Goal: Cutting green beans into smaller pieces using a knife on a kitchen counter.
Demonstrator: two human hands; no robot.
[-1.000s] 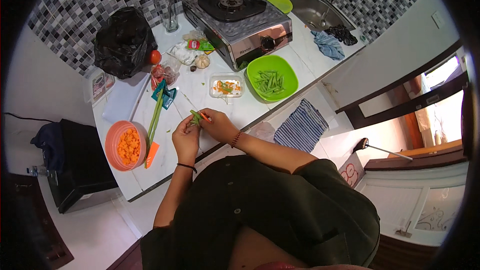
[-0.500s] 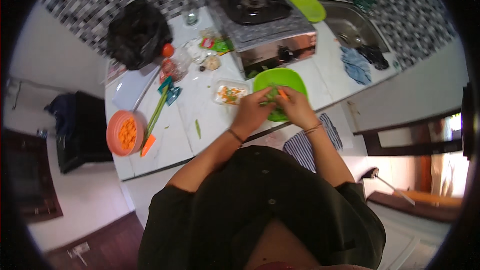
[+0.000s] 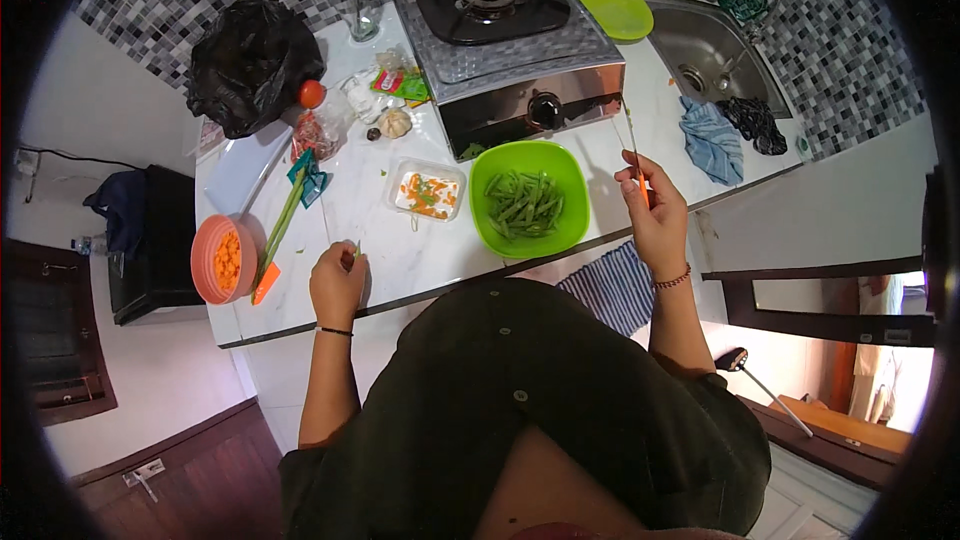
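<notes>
My right hand (image 3: 655, 208) grips a knife (image 3: 642, 185) by its orange handle, with the thin blade pointing away from me. At the counter's front edge, the fingers of my left hand (image 3: 338, 285) pinch a green bean (image 3: 358, 251), mostly hidden by them. Between my hands stands a lime-green bowl (image 3: 578, 205) holding cut green beans (image 3: 524, 205). Left of it is a small clear tray (image 3: 397, 208) with orange and green scraps. A coral bowl (image 3: 201, 265) of diced carrot (image 3: 229, 258) sits left of my left hand, beside long green stalks (image 3: 284, 220) and a flat orange piece (image 3: 266, 283).
A gas stove (image 3: 530, 50) stands behind the green bowl. Garlic (image 3: 395, 122), a tomato (image 3: 312, 93), packets and a black plastic bag (image 3: 255, 65) crowd the back left. At right are a sink (image 3: 688, 45), a green plate (image 3: 610, 5) and a blue cloth (image 3: 712, 140).
My hands have parted from over the green bowl. The left went left to the bean lying on the counter and took hold of it; the right moved right with the knife.
</notes>
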